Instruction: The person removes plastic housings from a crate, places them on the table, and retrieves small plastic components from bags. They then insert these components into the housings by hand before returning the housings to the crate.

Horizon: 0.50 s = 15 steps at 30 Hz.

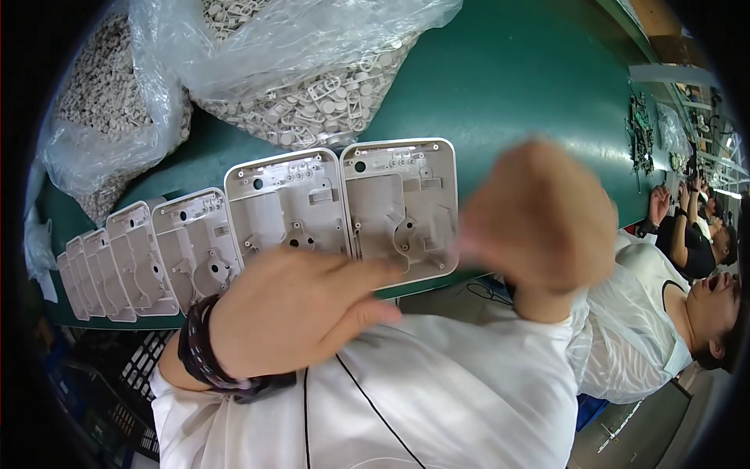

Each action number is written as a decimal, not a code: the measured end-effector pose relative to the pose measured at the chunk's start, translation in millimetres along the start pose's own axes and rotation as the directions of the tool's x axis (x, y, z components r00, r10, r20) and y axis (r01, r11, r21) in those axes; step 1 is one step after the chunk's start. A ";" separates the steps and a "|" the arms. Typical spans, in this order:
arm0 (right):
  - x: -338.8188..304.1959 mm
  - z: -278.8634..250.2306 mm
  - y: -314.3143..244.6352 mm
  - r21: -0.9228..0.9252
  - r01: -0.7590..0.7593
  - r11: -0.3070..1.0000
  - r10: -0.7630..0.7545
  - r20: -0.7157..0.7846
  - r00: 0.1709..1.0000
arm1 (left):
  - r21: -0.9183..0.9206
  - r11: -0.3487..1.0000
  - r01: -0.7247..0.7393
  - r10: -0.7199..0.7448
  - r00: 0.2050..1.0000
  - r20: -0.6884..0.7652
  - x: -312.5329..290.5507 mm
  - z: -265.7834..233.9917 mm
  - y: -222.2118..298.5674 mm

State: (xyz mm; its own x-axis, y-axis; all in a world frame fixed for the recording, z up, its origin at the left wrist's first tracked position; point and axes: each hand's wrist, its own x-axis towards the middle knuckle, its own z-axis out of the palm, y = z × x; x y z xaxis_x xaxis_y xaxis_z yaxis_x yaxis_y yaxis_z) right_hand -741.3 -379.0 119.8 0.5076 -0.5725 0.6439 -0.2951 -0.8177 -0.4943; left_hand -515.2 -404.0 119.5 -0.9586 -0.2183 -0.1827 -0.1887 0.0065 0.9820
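Observation:
A row of white plastic housing shells lies on the green table, hollow sides up. The rightmost shell is nearest to both hands. My left hand, with a dark band at its wrist, reaches over the near edges of the two rightmost shells. Its fingers stretch to the right and the thumb stands apart, with nothing seen between them. Whether the fingertips touch the rightmost shell I cannot tell. Just right of that shell hovers my right hand, smeared by motion. Its fingers are blurred, and anything in them is hidden. The second shell stands close beside the first.
Behind the shells, a clear plastic bag spills small white plastic parts. Another bag of small grey-white pieces sits far left. Dark parts lie at the green table's right. A person is close at right.

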 end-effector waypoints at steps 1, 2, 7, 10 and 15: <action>0.2 -1.7 17.5 -0.091 -0.064 0.994 0.072 0.081 0.994 | 0.373 0.925 0.074 -0.025 0.991 -0.135 0.7 1.9 -1.5; 3.0 -4.6 31.7 -0.190 -0.114 0.975 0.145 0.157 0.977 | 0.680 0.709 0.185 0.004 0.964 -0.267 0.1 2.1 -0.5; 6.6 14.4 59.2 -0.279 -0.051 0.959 0.168 0.414 0.895 | 0.730 0.607 0.313 -0.100 0.942 -0.321 -10.5 -2.0 -3.4; 10.9 19.1 62.1 -0.303 0.010 0.953 0.144 0.484 0.863 | 0.714 0.650 0.261 -0.030 0.947 -0.319 -12.8 -4.8 -7.0; 7.9 16.8 46.2 -0.421 -0.006 0.907 0.233 0.490 0.840 | 0.534 0.825 0.183 0.047 0.920 -0.388 -28.6 -19.2 -7.2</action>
State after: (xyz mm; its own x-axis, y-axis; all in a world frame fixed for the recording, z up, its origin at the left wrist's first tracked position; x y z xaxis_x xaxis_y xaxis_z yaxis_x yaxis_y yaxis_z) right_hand -737.3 -420.3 92.3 0.7545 -0.6413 0.1393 -0.6112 -0.7640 -0.2066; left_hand -482.3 -416.5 118.6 -0.8083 -0.5796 -0.1038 -0.4454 0.4866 0.7516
